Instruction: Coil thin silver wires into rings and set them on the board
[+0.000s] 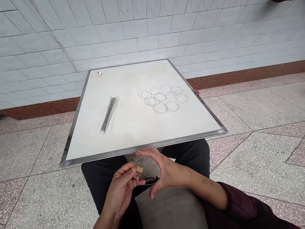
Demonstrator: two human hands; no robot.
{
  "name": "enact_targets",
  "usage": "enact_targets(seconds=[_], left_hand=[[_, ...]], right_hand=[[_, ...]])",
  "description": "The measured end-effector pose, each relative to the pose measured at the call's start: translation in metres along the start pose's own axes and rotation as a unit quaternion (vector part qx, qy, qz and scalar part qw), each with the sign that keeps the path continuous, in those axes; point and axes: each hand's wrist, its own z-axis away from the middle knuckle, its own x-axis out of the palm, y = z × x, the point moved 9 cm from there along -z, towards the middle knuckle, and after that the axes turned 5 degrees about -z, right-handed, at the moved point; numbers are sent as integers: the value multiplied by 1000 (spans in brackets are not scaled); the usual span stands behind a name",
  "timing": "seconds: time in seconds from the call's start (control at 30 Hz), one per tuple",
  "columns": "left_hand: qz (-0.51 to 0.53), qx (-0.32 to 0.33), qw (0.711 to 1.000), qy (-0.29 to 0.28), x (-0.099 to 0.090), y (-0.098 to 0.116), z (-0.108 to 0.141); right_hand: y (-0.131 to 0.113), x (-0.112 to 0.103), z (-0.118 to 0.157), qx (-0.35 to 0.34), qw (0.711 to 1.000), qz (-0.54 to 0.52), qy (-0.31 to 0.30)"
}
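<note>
My left hand [122, 184] is closed in a pinch, thumb against forefinger, below the table's front edge. It grips the left side of a thin wire ring [145, 184] together with a small folded brown piece [139, 169], perhaps card or sandpaper. Curved in a wide C around the ring's right side is my right hand [164, 170], with thumb and fingers far apart. The wire runs close to its palm and fingertips; firm contact cannot be made out. On the white tabletop [133, 127], several wire rings [160, 108] lie overlapping at right. A bundle of straight dark wires [110, 114] lies at left.
A metal edging [143, 148] frames the table, which stands near a white tiled wall [147, 41]. A small white and red item [99, 73] sits at the far left corner. My dark-trousered legs [188, 156] are under the front edge. Speckled stone floor [257, 159] surrounds the table.
</note>
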Motion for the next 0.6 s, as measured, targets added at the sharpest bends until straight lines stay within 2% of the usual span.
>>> enact_targets(seconds=[0.3, 0.6], left_hand=[[1, -8, 999, -31, 5, -2, 2], [-23, -8, 999, -25, 7, 0, 3]], right_hand=[[-7, 0, 1, -56, 998, 25, 10], [-5, 0, 1, -48, 998, 25, 19]])
